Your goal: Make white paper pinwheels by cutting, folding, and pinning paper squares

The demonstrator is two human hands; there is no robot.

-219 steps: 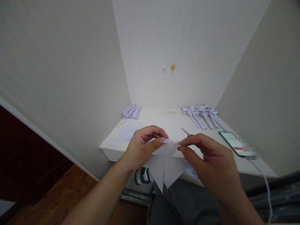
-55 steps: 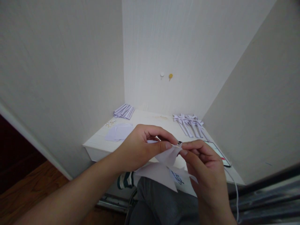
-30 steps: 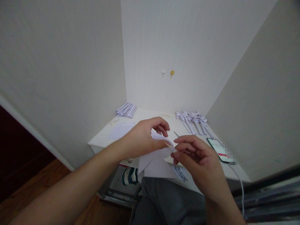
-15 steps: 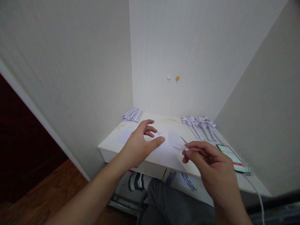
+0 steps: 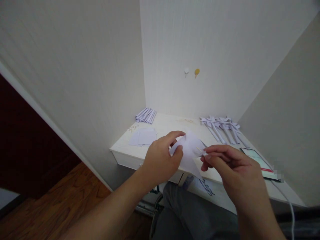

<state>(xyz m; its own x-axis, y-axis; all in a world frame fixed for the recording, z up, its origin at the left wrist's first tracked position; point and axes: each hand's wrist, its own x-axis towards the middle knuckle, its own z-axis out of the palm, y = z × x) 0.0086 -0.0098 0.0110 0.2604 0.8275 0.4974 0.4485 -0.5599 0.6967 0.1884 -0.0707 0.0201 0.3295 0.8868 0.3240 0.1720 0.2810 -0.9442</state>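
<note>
My left hand [image 5: 162,156] pinches a flap of a white folded paper piece [image 5: 190,151] held above the front edge of the white desk [image 5: 172,128]. My right hand [image 5: 230,166] grips the same paper from the right and holds a thin pale stick [image 5: 199,150] at its centre between thumb and fingers. The paper's pointed flaps hang down between the two hands. Whether the stick passes through the paper is hidden by my fingers.
Flat white paper squares [image 5: 143,136] lie at the desk's left. A bundle of folded paper strips [image 5: 146,115] sits in the back-left corner. Several finished paper pinwheels [image 5: 222,126] lie at the back right. A phone [image 5: 260,161] with a cable rests at the right. Walls close in on three sides.
My left hand, briefly open half a second ago, has closed on the paper again. The paper has been gathered up between both hands, and the view has shifted slightly.
</note>
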